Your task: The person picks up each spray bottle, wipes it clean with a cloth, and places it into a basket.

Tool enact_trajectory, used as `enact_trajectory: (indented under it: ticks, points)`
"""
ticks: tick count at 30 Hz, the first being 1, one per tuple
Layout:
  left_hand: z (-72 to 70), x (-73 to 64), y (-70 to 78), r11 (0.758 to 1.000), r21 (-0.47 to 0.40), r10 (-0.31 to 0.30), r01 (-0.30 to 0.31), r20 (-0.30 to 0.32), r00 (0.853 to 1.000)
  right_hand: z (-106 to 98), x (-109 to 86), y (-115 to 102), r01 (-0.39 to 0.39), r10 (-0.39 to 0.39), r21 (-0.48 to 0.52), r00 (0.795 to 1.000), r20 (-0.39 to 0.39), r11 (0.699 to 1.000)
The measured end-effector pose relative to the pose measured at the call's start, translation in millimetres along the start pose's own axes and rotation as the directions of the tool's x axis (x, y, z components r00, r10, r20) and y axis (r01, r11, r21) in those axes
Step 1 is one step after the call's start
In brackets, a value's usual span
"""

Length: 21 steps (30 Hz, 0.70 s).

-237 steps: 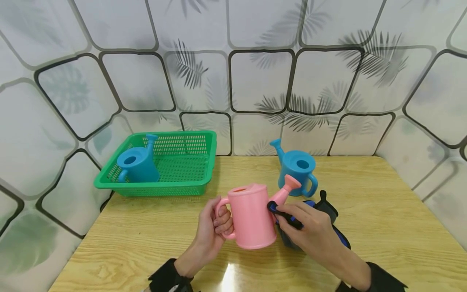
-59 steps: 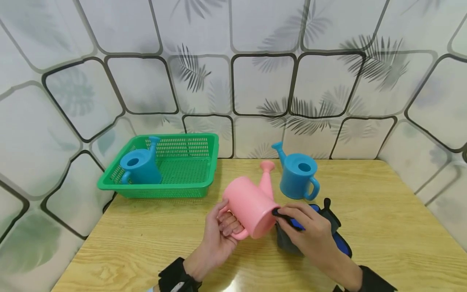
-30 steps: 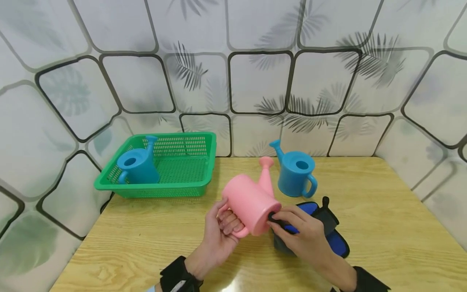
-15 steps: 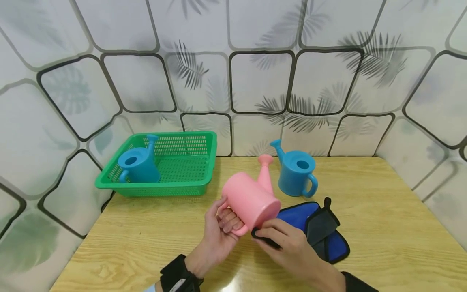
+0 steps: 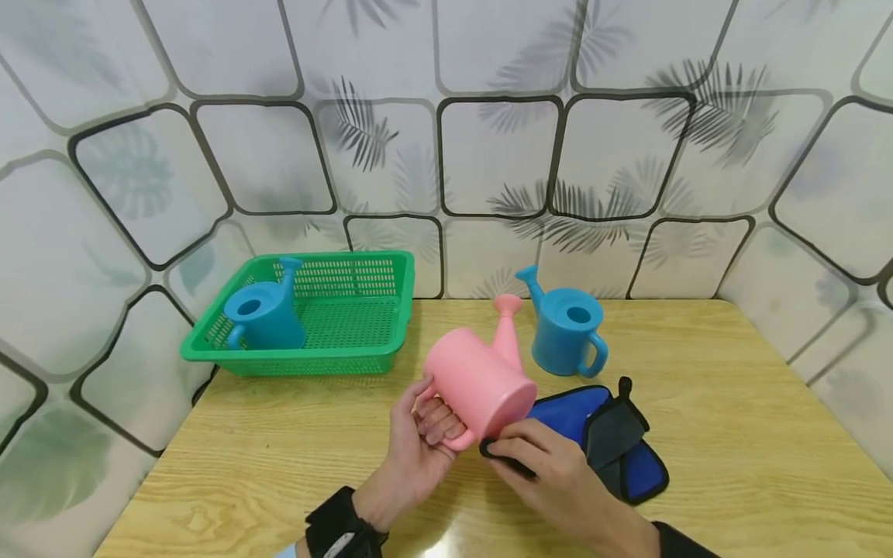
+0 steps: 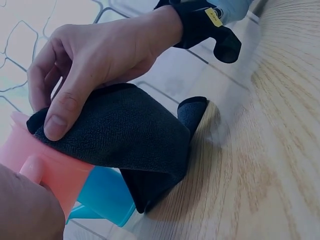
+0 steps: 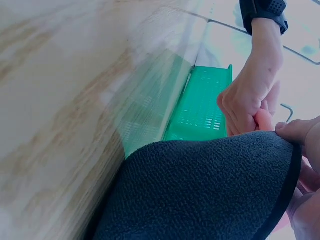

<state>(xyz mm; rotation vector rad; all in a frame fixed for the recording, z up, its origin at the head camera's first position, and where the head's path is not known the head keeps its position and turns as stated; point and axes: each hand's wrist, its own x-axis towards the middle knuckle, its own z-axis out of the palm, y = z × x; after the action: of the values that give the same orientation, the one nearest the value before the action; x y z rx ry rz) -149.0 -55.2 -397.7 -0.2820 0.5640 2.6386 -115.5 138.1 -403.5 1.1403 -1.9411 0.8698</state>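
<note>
A pink watering can [image 5: 477, 384] is held tilted above the table, its base turned toward the lower right and its spout pointing up. My left hand [image 5: 420, 438] grips its handle, fingers curled through the loop. My right hand [image 5: 551, 474] pinches the edge of a cleaning cloth [image 5: 617, 430], blue on one side and dark grey on the other, with black trim. That pinched edge lies right at the lower rim of the can's base. In the left wrist view the cloth [image 6: 125, 132] drapes from thumb and fingers down to the table.
A green perforated basket [image 5: 293, 356] stands at the back left with a blue watering can [image 5: 268, 322] in it. Another blue watering can [image 5: 567, 333] stands upright on the wooden table [image 5: 732, 418], behind the cloth. A patterned backdrop [image 5: 498, 155] closes off the back and sides.
The pink watering can has gone from upright to tilted, base rightward. My right hand has moved the cloth from near the spout down along the base to its lower rim, slowing over the last half second.
</note>
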Motion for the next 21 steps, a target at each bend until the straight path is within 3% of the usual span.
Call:
enact_trajectory:
  ticks: [13,21]
  points:
    - [-0.5,-1.2,2.5,1.000,-0.027,-0.002,0.002,-0.013,1.000,-17.7,-0.7,21.8,-0.110,0.104,-0.087,0.992,-0.065,0.990]
    - [-1.0,-2.8,4.0,1.000,-0.026,-0.002,0.001,-0.006,1.000,-33.5,1.7,31.5,-0.226,0.215,-0.152,0.973,-0.080,0.962]
